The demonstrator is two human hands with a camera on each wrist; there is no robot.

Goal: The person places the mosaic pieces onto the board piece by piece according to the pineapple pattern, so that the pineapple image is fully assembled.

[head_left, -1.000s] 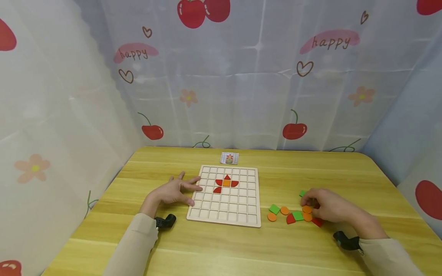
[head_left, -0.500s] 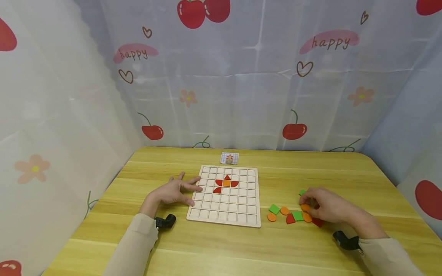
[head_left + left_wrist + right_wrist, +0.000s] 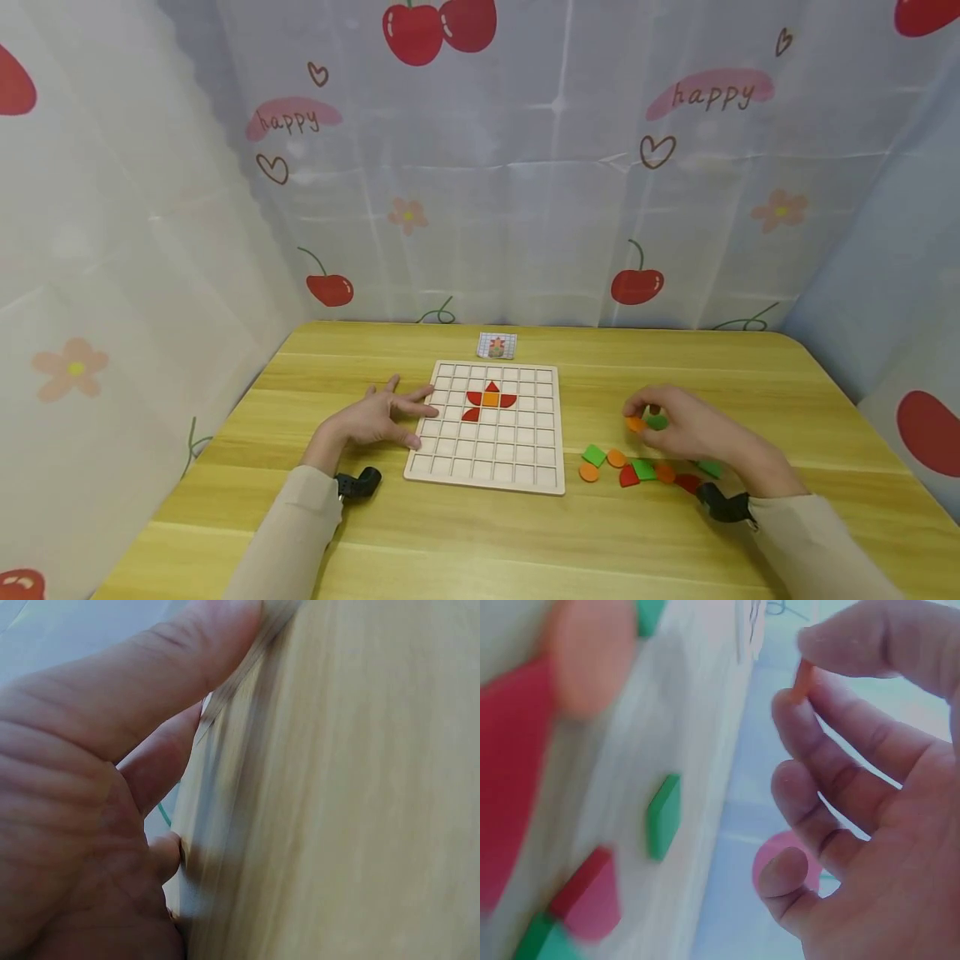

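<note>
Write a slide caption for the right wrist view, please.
Right hand pinches orange piece; red pieces and green pieces lie on the table.

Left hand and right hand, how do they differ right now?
The left hand spreads its fingers; the right hand curls its fingers. The left hand is at the left edge of the grid board, while the right hand is right of it, pinching an orange piece. Both have a pale sleeve and black wrist device.
</note>
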